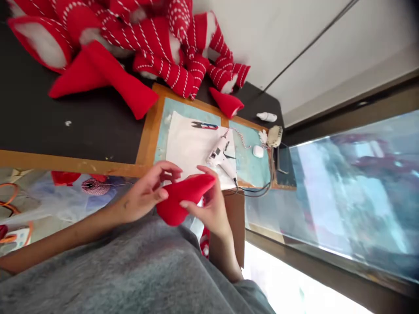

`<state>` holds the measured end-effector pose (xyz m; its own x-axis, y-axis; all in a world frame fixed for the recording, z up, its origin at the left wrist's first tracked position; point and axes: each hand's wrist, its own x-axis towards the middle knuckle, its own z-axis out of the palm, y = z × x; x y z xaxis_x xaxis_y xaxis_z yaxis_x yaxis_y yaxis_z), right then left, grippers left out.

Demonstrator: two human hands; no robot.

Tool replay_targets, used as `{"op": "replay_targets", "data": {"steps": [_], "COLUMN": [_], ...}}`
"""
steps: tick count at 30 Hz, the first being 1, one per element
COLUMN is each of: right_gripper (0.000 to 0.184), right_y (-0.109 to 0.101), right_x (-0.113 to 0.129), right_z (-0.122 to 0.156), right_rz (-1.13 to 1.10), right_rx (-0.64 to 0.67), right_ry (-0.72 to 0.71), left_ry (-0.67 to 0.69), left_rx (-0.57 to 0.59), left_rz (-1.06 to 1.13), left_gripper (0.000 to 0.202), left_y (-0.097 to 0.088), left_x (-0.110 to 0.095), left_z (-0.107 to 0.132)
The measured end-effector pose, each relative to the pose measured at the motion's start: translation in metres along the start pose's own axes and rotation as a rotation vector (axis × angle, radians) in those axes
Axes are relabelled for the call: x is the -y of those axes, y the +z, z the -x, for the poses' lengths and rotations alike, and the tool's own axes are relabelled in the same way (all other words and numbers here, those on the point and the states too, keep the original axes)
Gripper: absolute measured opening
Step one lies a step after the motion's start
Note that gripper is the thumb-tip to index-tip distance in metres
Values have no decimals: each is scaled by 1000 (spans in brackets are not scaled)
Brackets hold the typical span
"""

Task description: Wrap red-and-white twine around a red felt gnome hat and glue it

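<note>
Right hand (212,210) gripping cone (176,200); left hand (145,192) resting half-open at its edge.
One-sided grip could be inviting a slip.

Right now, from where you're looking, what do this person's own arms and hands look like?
The left hand and right hand are bare, with no gloves, rings or watch to be seen. A small dark mark shows near the left wrist. The forearms are uncovered; the right sleeve is grey, like the mottled grey top.
</note>
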<state>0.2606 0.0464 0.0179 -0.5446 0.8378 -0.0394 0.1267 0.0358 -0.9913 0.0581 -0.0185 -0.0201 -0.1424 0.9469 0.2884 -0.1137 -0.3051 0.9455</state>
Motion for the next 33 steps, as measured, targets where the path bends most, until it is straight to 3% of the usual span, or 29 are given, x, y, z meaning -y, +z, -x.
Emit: {"op": "replay_targets", "data": {"steps": [4,5,8,10,14,18,22,26,30,33], "right_gripper": [57,55,49,50,63,70,71,67,51,45], "right_y": [-53,-66,-95,-102,-102,-102,-97,-73,-39,-21], "right_x": [-11,-11,-9,-12,-27,-41,-47,-47,-36,-24], "right_z": [30,39,63,74,87,89,78,56,24,-2], "right_rz": [-208,-253,-331,-333,-186,15,92,124,149,113], "right_rx": [-469,-559,-728,-759,-641,-503,-421,-307,-143,-38], "right_ry": [-58,-69,-81,-77,-36,16,33,91,83,25], "left_ry": [130,145,144,68,-55,-276,-352,-337,-266,-285], "left_rx": [-24,13,151,137,22,-79,-97,-96,-142,-221], "left_rz": [-126,-168,-422,-609,-709,-697,-642,-626,-567,-229], "left_gripper": [7,8,9,8,28,13,7,12,9,12], "left_y": [-30,-38,-63,-76,-87,-86,-81,-71,-52,-39], "left_x": [12,19,49,69,86,70,61,57,24,-16], "left_z": [7,13,37,55,88,109,112,103,91,73]}}
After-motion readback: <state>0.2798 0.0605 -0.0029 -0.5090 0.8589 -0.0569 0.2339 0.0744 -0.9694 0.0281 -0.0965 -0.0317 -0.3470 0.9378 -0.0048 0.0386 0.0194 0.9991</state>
